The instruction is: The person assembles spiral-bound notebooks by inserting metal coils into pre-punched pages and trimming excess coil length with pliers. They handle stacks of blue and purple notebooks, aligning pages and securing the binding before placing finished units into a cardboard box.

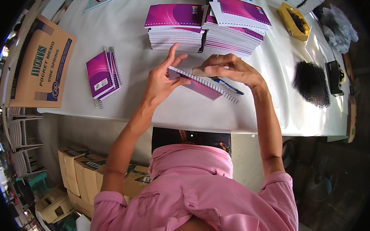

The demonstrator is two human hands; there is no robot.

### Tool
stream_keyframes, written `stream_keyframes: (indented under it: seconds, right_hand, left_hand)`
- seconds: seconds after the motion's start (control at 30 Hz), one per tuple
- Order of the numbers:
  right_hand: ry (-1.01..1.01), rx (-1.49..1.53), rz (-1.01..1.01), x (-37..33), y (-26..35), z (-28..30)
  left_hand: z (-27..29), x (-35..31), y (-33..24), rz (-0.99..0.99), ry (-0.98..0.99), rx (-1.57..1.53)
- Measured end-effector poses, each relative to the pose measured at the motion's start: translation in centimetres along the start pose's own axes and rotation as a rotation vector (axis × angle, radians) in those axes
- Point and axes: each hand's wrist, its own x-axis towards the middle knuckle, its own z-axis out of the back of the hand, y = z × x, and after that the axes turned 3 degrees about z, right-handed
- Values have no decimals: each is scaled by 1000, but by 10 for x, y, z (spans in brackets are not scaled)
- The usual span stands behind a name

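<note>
In front of my body, my left hand (159, 80) grips a small purple notebook (201, 88) by its left end, thumb on the cover. A wire coil (231, 97) runs through the holes on its upper edge and sticks out past the right end. My right hand (231, 70) is closed just above that edge, with a flat brownish-grey piece (198, 71) between its fingers; its kind does not show clearly. Below the right hand is a slim blue tool or pen (228, 85), partly hidden. Whether the hand touches it I cannot tell.
Stacks of purple notebooks (175, 15) stand behind my hands. Coiled notebooks (101, 75) lie left, near a cardboard box (43, 64). To the right are a heap of black coils (312, 83), a tape dispenser (335, 77) and a yellow container (293, 21). Cartons (90, 173) sit below the white table.
</note>
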Motion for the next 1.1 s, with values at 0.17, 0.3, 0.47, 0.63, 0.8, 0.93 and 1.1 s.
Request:
stream_keyframes:
  seconds: [0.17,0.3,0.47,0.63,0.8,0.93,1.1]
  right_hand:
    - [19,62,121,3,4,-5]
    - [-62,39,58,8,2,-9]
    - [-31,-150,-90,4,13,-11]
    - [-293,-362,8,-52,3,28]
    - [-610,-1217,183,-81,-17,17]
    - [-511,-1028,307,-58,-36,-40]
    - [-583,-1307,325,-52,-64,-50]
  left_hand:
    - [-2,-1,4,12,-9,-32]
    - [-2,-1,3,18,7,-62]
    - [2,-3,6,-38,36,-73]
    - [22,-2,3,100,248,-34]
    - [27,-7,-20,62,213,-203]
    - [29,-24,-14,-29,176,-11]
    - [16,-37,-6,127,2,160]
